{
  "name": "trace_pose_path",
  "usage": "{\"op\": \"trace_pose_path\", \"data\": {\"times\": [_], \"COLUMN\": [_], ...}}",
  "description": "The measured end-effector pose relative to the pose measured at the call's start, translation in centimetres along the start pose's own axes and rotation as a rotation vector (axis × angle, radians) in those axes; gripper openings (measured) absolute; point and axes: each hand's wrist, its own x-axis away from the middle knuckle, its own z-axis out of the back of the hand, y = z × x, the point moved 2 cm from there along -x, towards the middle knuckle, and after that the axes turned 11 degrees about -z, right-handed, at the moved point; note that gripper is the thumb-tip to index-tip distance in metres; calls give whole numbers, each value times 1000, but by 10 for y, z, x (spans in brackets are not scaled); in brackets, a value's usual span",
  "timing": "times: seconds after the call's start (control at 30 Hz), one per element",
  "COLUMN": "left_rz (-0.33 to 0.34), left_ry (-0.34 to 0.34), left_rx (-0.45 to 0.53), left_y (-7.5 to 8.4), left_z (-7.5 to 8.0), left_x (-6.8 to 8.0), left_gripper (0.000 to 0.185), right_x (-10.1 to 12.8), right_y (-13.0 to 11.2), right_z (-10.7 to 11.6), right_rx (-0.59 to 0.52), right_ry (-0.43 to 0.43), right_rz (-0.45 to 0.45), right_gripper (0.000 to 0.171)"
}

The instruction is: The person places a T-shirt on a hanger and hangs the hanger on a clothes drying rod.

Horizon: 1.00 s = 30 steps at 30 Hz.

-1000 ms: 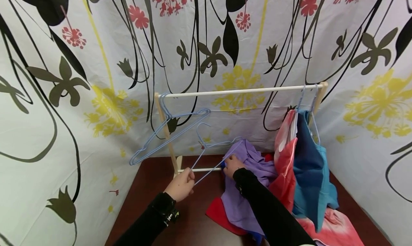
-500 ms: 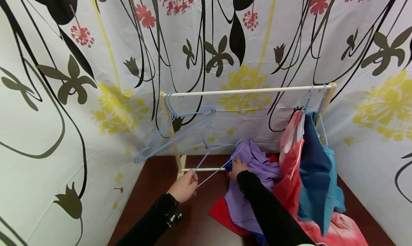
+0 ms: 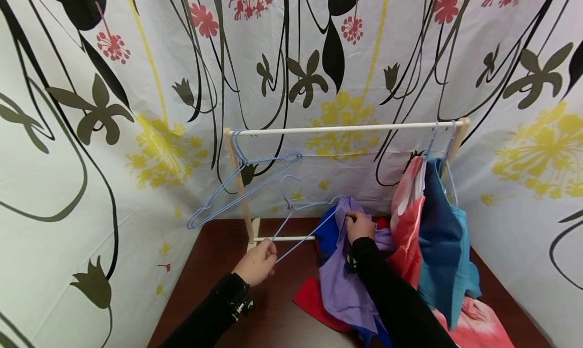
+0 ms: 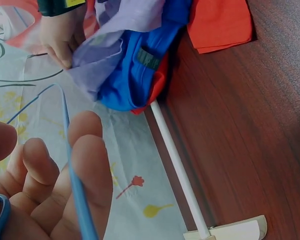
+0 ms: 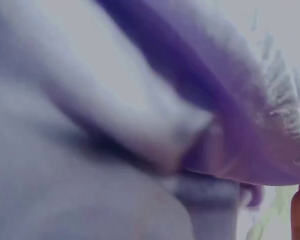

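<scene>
My left hand [image 3: 258,263] grips the lower corner of a light blue wire hanger [image 3: 298,220], its wire crossing my curled fingers [image 4: 85,165] in the left wrist view. My right hand [image 3: 359,225] pinches the purple garment [image 3: 342,282] by its top edge, right at the hanger's far shoulder. The purple cloth [image 5: 225,100] fills the blurred right wrist view. Under it lie a blue garment [image 4: 135,75] and a red one [image 3: 314,303]. A second blue hanger [image 3: 241,186] hangs empty at the left end of the white rail [image 3: 341,129].
A small wooden rack [image 3: 238,186] stands on a dark wooden table [image 3: 209,282] with a low white crossbar [image 4: 177,167]. Pink [image 3: 407,211] and teal [image 3: 444,247] garments hang at the rail's right end. Flowered curtain [image 3: 91,135] surrounds the table on three sides.
My right hand has moved up and to the right, lifting the purple garment's edge and uncovering the blue garment beneath. The left hand and hanger have hardly shifted.
</scene>
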Motion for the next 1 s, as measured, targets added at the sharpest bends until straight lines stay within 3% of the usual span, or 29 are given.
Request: {"op": "trace_pose_path", "data": {"times": [0.1, 0.17, 0.3, 0.5, 0.67, 1.0], "left_rz": [1, -5, -7, -4, -17, -44], "left_ry": [-5, -9, -16, -24, -17, -45], "left_rx": [7, 0, -23, -39, -54, -58], "left_y": [0, 0, 0, 1, 2, 7], "left_z": [0, 0, 0, 1, 2, 1], "left_x": [2, 3, 3, 5, 9, 17], "left_gripper": [6, 5, 4, 4, 4, 4], "right_x": [-4, -7, -14, -15, -16, -15], "right_y": [3, 4, 6, 2, -4, -9], "right_z": [8, 12, 18, 32, 43, 53], "right_rx": [-35, -44, 45, 141, 158, 79], "right_ry": [18, -4, -87, -118, -85, -71], "right_rz": [-24, -10, 70, 128, 121, 46], "right_gripper": [21, 30, 50, 30, 28, 18]}}
